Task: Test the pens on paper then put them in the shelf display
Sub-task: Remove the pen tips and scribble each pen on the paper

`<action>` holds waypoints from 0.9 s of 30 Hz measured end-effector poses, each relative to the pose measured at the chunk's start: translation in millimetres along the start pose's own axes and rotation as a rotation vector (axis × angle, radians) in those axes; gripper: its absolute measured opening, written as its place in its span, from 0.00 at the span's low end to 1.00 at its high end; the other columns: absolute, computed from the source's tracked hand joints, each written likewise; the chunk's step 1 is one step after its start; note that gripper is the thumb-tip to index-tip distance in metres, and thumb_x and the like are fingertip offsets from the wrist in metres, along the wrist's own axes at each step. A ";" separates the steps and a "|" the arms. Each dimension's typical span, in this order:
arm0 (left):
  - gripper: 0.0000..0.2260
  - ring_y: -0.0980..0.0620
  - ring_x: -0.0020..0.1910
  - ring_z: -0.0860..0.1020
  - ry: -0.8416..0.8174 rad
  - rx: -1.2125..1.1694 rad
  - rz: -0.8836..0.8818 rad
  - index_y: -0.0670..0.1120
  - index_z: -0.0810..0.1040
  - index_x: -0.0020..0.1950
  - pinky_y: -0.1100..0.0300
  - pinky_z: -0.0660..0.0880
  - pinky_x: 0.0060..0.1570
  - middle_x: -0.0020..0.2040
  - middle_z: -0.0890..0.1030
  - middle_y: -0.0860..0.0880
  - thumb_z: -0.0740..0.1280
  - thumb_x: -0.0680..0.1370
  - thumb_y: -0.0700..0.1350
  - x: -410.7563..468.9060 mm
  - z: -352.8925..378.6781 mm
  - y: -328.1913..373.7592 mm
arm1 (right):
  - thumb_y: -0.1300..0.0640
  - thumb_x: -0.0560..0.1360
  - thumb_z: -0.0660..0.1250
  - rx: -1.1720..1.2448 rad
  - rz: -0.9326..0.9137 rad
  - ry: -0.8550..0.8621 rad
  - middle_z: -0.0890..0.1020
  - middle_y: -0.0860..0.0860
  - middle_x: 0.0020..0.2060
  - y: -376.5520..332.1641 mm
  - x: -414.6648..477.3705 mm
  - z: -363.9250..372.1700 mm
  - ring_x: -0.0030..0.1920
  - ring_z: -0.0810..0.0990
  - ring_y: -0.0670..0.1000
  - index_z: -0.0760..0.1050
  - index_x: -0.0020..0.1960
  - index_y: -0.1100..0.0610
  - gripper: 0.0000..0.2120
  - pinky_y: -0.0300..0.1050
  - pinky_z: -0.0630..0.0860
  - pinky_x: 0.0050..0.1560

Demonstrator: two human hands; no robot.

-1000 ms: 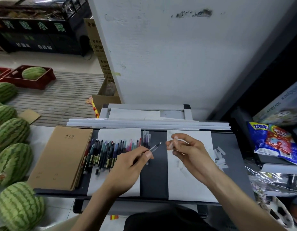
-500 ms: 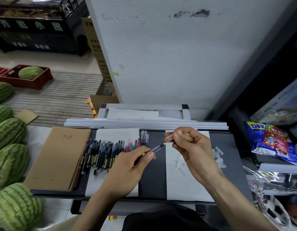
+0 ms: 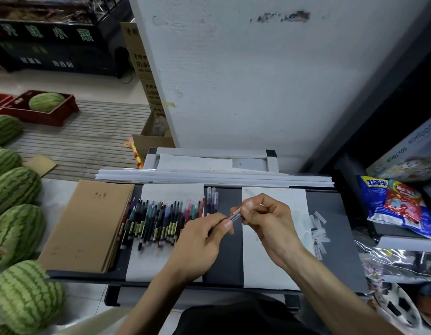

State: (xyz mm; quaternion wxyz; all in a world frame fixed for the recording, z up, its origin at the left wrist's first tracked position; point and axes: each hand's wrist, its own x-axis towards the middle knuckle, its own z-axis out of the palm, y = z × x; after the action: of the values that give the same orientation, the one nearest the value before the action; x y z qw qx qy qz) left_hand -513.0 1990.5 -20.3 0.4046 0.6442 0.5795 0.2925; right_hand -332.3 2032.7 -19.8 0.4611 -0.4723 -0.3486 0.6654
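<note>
- Pinching the pen from both ends: your left hand has its grip curled round the barrel, and your right hand has its grip nipped on the clear cap.
- The long axis runs low-left to high-right, barrel end in the left grip, cap end in the right.
- The pen hangs above the dark strip of desk between 2 white sheets.
- The test paper lies right under your right hand, so that hand is nearer it.
- The row of pens sits just left of your left hand.
- My read: any pull or push has to follow that slanted axis. I can't tell whether the cap is fully seated.
</note>
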 end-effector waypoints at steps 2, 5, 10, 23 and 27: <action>0.13 0.53 0.29 0.66 -0.003 -0.050 -0.021 0.52 0.80 0.44 0.52 0.62 0.33 0.29 0.68 0.49 0.63 0.87 0.47 0.2 5.6 -6.1 | 0.74 0.76 0.70 -0.009 0.023 -0.005 0.85 0.55 0.40 2.6 3.4 -1.6 0.51 0.88 0.61 0.78 0.42 0.62 0.09 0.40 0.80 0.44; 0.14 0.56 0.28 0.64 0.020 -0.193 -0.106 0.50 0.82 0.45 0.61 0.61 0.31 0.27 0.66 0.55 0.62 0.87 0.46 -1.2 13.6 -16.5 | 0.69 0.78 0.71 -0.055 0.053 -0.026 0.87 0.55 0.42 8.2 9.6 -0.5 0.52 0.88 0.59 0.80 0.45 0.62 0.05 0.39 0.80 0.45; 0.18 0.54 0.30 0.66 0.044 -0.246 -0.262 0.40 0.78 0.43 0.53 0.64 0.35 0.28 0.70 0.56 0.62 0.87 0.49 5.0 26.1 -28.8 | 0.59 0.80 0.72 -0.115 0.163 -0.057 0.87 0.62 0.48 42.3 7.7 7.4 0.53 0.87 0.59 0.84 0.49 0.65 0.09 0.48 0.82 0.59; 0.14 0.51 0.35 0.78 0.128 0.466 -0.437 0.49 0.78 0.42 0.56 0.74 0.34 0.35 0.80 0.52 0.64 0.82 0.57 15.8 2.1 -98.7 | 0.55 0.81 0.72 -0.479 0.342 0.135 0.88 0.60 0.38 77.4 86.8 -24.6 0.36 0.88 0.57 0.80 0.53 0.65 0.12 0.45 0.85 0.38; 0.11 0.48 0.36 0.78 0.072 0.617 -0.494 0.48 0.76 0.41 0.56 0.75 0.36 0.36 0.80 0.51 0.67 0.80 0.53 35.0 -0.2 -111.8 | 0.57 0.78 0.73 -0.774 0.343 0.135 0.87 0.59 0.36 91.3 116.2 -17.9 0.33 0.88 0.55 0.81 0.48 0.65 0.09 0.49 0.87 0.41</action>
State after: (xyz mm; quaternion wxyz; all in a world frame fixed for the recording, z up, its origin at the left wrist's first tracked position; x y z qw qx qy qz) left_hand -564.7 2025.0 -119.6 0.2297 0.5659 0.7916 0.0208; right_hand -356.2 2112.4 -143.2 0.1542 -0.7041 -0.4582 0.5202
